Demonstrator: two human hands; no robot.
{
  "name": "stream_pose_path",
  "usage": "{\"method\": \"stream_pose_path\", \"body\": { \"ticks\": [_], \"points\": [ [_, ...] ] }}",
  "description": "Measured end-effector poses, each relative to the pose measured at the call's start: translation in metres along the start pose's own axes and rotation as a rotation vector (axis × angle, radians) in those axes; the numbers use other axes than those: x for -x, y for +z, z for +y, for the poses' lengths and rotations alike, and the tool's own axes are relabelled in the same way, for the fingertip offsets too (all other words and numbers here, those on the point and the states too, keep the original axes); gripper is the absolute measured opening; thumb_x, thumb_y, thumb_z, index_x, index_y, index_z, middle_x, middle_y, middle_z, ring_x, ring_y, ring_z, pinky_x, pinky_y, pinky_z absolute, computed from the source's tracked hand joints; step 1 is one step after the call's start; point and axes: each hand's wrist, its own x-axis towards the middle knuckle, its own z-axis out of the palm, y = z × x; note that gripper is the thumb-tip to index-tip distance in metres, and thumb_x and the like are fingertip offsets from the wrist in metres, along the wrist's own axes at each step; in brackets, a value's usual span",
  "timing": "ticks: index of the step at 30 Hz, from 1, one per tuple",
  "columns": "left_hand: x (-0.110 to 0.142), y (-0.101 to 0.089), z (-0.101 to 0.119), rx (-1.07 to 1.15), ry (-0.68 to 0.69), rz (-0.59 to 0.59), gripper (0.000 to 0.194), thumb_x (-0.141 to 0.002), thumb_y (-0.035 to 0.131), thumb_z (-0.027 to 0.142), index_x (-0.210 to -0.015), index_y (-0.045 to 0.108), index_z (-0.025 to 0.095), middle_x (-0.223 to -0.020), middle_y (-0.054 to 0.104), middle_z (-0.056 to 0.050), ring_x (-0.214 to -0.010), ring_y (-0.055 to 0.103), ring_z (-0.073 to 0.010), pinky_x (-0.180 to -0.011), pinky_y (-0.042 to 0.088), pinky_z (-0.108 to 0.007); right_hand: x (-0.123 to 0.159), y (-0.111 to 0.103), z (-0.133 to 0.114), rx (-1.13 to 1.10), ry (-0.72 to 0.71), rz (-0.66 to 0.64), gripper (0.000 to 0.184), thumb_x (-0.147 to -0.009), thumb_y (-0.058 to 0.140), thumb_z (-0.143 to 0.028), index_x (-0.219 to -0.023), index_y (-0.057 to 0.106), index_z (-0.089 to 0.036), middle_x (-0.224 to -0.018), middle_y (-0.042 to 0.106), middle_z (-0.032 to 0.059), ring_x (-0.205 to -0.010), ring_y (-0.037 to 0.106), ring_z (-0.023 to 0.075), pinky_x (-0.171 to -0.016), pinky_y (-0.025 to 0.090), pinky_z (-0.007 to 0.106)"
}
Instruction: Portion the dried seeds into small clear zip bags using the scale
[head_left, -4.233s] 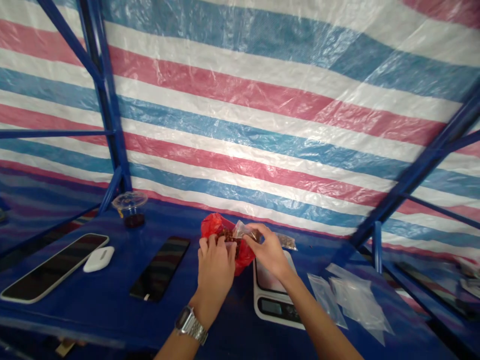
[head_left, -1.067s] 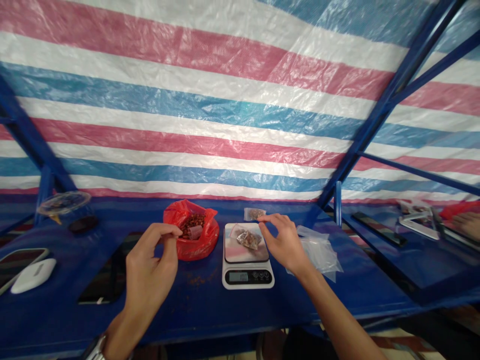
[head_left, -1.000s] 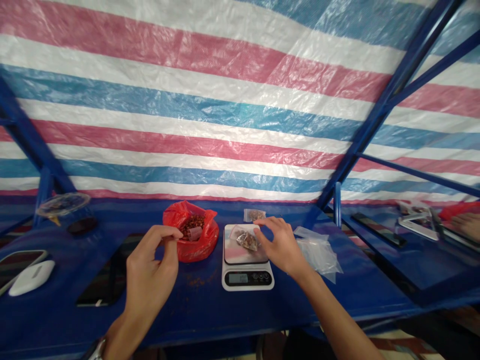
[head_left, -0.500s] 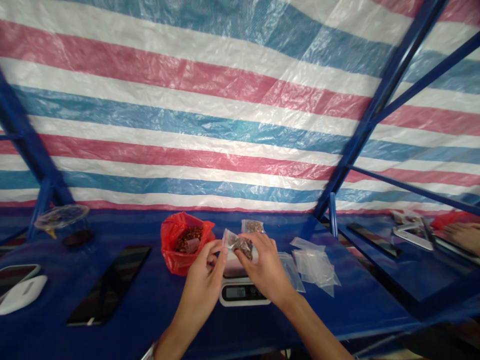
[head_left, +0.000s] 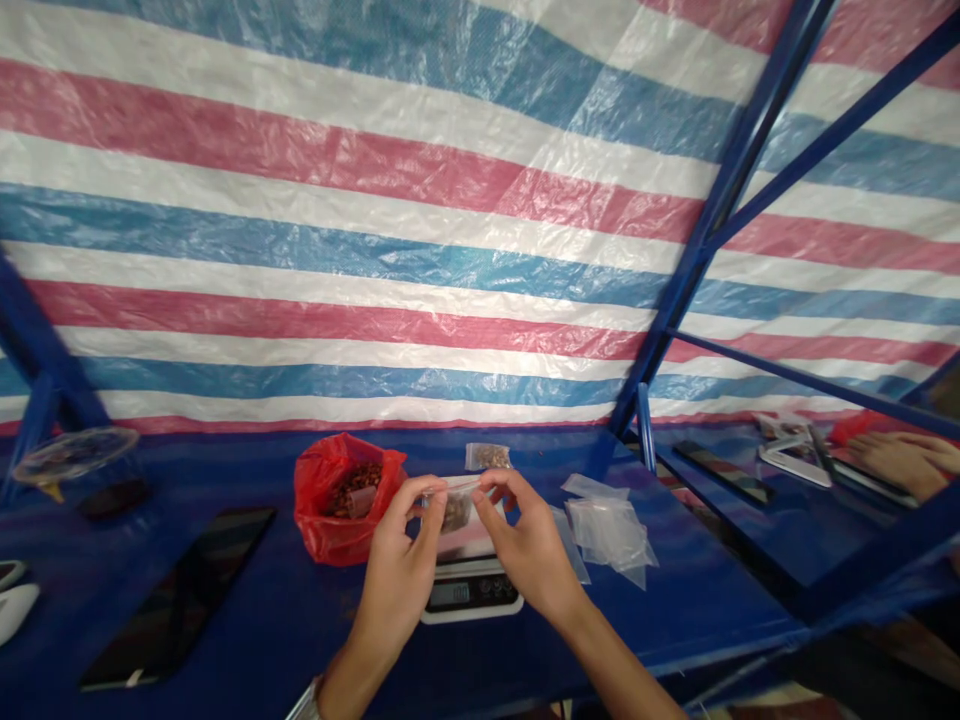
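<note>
A small clear zip bag (head_left: 457, 511) with brown bits inside hangs between my two hands, over a white digital kitchen scale (head_left: 472, 600). My left hand (head_left: 407, 540) pinches one end of the bag's top edge. The other end of that edge is pinched by my right hand (head_left: 522, 535). Left of my hands stands an open red plastic bag (head_left: 319, 530) of brown beans or nuts, with a small scoop-like piece (head_left: 362, 501) lying in it. Behind the scale lies another filled zip bag (head_left: 487, 457). The scale's display is too blurred to read surely.
Empty clear zip bags (head_left: 611, 530) lie right of the scale. A dark phone (head_left: 180, 590) and a clear plastic container (head_left: 82, 465) are on the left. Blue metal bars (head_left: 675, 310) rise at the right. Another person's hands (head_left: 896, 462) are at the far right.
My right hand has shifted from the bag's filled body to its top edge. The bag now hangs with its top stretched between both hands. The view has turned slightly right.
</note>
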Motion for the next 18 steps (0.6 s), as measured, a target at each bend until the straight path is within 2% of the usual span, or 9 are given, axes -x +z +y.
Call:
{"method": "stream_pose_path", "body": {
  "ticks": [7,11,14,18],
  "points": [
    [-0.0029,-0.0044,-0.0007,-0.020,-0.016,-0.061,0.036,-0.091,0.064,0.054,-0.103,0.070,0.021,-0.106,0.073,-0.008,-0.100,0.069,-0.0242,-0.092,0.053,-0.036,-0.0024,-0.0067,0.0013,-0.147,0.086,-0.116,0.031,-0.094,0.061,-0.051,-0.093,0.067,-0.021,-0.086,0.064,0.0008,-0.079,0.050,0.0176,-0.077,0.042,0.031],
    [-0.0038,-0.0027,-0.0012,0.007,-0.017,-0.041,0.035,-0.090,0.065,0.053,-0.104,0.071,0.021,-0.109,0.073,-0.008,-0.102,0.069,-0.0246,-0.093,0.054,-0.035,-0.0024,-0.0068,-0.0001,-0.141,0.050,-0.100,0.032,-0.097,0.058,-0.051,-0.086,0.064,-0.021,-0.081,0.060,-0.0005,-0.076,0.048,0.0164,-0.074,0.039,0.029],
    [-0.0022,0.0007,0.0005,0.060,-0.066,-0.079,0.037,-0.090,0.066,0.052,-0.109,0.070,0.021,-0.109,0.074,-0.007,-0.099,0.070,-0.0235,-0.087,0.056,-0.033,-0.0021,-0.0050,-0.0016,-0.113,0.034,-0.067,0.032,-0.098,0.057,-0.049,-0.084,0.062,-0.021,-0.077,0.057,-0.0012,-0.075,0.048,0.0160,-0.073,0.038,0.029],
    [-0.0009,0.0023,0.0024,0.108,-0.123,-0.099,0.037,-0.089,0.065,0.053,-0.102,0.071,0.019,-0.099,0.075,-0.006,-0.089,0.071,-0.0226,-0.079,0.058,-0.032,-0.0012,-0.0005,-0.0048,-0.092,0.035,-0.067,0.027,-0.096,0.058,-0.047,-0.093,0.066,-0.021,-0.081,0.060,-0.0005,-0.075,0.049,0.0160,-0.072,0.039,0.029]
  ]
}}
